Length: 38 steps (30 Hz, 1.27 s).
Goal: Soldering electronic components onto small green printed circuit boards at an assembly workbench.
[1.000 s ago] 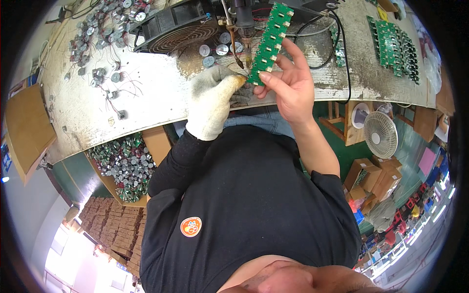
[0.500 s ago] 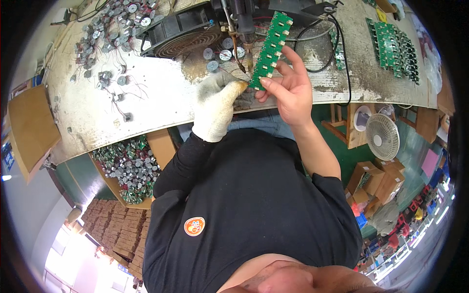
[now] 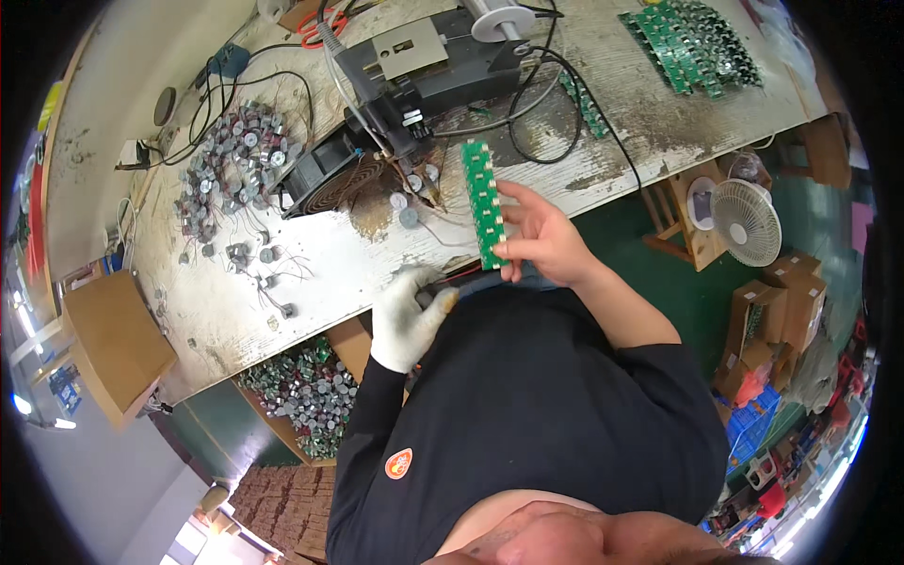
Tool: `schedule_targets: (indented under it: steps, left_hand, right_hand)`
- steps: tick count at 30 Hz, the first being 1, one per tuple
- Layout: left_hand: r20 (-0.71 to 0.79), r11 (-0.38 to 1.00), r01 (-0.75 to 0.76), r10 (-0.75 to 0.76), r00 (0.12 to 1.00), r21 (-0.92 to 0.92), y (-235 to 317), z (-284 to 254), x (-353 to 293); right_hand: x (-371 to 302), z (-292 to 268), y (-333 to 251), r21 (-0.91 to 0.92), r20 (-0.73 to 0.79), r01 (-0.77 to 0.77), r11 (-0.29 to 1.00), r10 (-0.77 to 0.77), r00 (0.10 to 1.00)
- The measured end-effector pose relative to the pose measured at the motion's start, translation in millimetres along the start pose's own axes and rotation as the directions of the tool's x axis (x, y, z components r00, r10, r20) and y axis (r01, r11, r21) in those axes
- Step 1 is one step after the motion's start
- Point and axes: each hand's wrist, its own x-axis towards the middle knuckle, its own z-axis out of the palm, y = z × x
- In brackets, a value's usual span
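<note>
My bare right hand [image 3: 546,240] grips the lower end of a long green circuit board strip [image 3: 482,202] between thumb and fingers. The strip stands nearly upright in view, with a row of small pale parts along it. In a white work glove, my left hand [image 3: 407,318] is curled at the table's near edge, left of the strip's lower end. Thin reddish wires run between that glove and the board; what the glove holds is hidden. Just beyond the hands, a soldering iron [image 3: 381,141] on a stand points down, with several small round motors [image 3: 409,217] by its tip.
A black fan [image 3: 325,174] stands left of the iron, beside a heap of wired motors [image 3: 231,165]. Green boards [image 3: 683,47] are stacked at the far right. Below the table's left edge is a box of wired parts [image 3: 306,400]. A black cable [image 3: 603,127] crosses the right side.
The view has shifted. My left glove has drawn away from the strip's lower end, down and to the left. The strip has swung from leaning right to slightly left, still in my right hand.
</note>
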Motion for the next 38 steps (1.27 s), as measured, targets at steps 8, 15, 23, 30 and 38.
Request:
schedule_targets:
  steps: [8, 15, 23, 30, 38]
  left_hand:
    - [-0.145, 0.992, -0.112, 0.119, 0.982, 0.055, 11, 46, -21]
    - [-0.405, 0.863, -0.485, 0.498, 0.767, 0.142, 44, 68, -16]
    - [-0.393, 0.623, -0.774, 0.687, 0.611, -0.115, 55, 62, -27]
    - [-0.186, 0.629, -0.379, 0.352, 0.917, -0.679, 28, 11, -73]
    - [-0.447, 0.722, -0.416, 0.164, 0.879, -0.553, -5, -58, -91]
  right_hand:
    - [-64, 15, -5, 0.024, -0.032, 0.077, 0.997, -0.076, 0.997]
    - [-109, 55, -10, -0.220, -0.099, 0.264, 0.939, -0.291, 0.952]
    - [-150, 78, 4, -0.653, -0.023, 0.386, 0.651, -0.527, 0.850]
    - [-73, 58, 9, -0.248, 0.204, 0.556, 0.794, -0.518, 0.831]
    - [-9, 134, 48, -0.059, 0.297, 0.378, 0.924, -0.345, 0.890]
